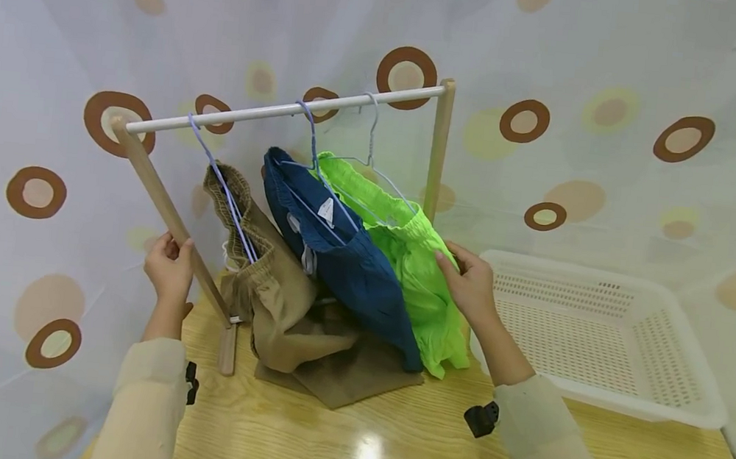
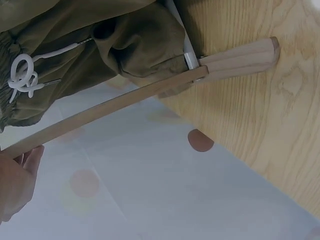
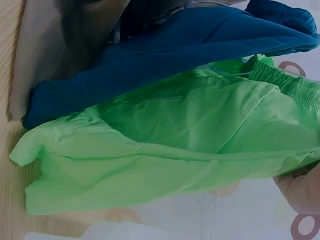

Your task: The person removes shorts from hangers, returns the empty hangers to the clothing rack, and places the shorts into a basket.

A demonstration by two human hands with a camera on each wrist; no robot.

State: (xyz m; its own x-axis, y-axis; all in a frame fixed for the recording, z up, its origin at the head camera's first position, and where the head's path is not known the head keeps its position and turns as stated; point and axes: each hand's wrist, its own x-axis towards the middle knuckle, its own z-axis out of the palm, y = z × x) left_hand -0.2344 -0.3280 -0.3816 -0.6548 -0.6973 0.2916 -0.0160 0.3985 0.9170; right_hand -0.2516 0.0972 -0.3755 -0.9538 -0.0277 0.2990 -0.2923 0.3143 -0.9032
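My left hand point(image 1: 169, 269) grips the slanted wooden side post point(image 2: 107, 108) of a small clothes rack. At the rack's other end, my right hand point(image 1: 472, 284) pinches the side edge of bright green shorts point(image 1: 415, 256), thumb in front; in the right wrist view the cloth hides its fingertips. The green shorts hang from a pale hanger point(image 1: 373, 138). Beside them are dark blue shorts point(image 1: 339, 256) on a blue hanger point(image 1: 313, 135). Brown trousers point(image 1: 274, 302) with a white drawstring point(image 2: 25, 75) hang on a lilac hanger point(image 1: 214, 167), nearest the left hand.
The white rail point(image 1: 253, 113) runs between two wooden posts, the right one point(image 1: 439, 148) standing behind the green shorts. A white perforated basket point(image 1: 685, 319) lies to the right on the wooden table point(image 1: 294, 444). A dotted curtain point(image 1: 611, 53) hangs behind.
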